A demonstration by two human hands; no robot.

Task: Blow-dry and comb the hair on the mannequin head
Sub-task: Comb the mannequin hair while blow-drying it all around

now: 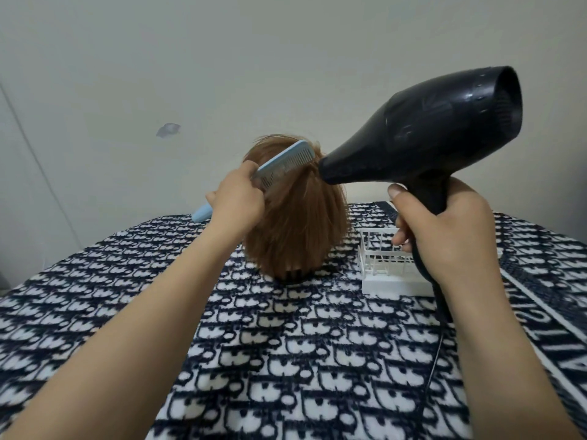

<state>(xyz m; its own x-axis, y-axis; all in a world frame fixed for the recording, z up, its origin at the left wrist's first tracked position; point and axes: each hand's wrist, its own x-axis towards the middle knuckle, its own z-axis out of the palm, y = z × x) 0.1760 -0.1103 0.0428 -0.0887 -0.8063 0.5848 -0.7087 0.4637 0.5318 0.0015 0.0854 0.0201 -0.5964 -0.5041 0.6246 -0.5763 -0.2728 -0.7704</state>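
At twelve o'clock on the cloth [286, 360], the mannequin head [298, 223]: my left hand [236, 203] grips the comb [282, 165], right hand [444, 230] clenching the dryer [425, 131]. Combing underway; next, drag downward.

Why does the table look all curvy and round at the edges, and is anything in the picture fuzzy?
In the head view, the wide-angle lens bends the patterned cloth so its far edge bulges; the light is soft and even, with small glints on the black hair dryer; the left hand with the blue comb looks slightly smeared, and the hair shows few separate strands.
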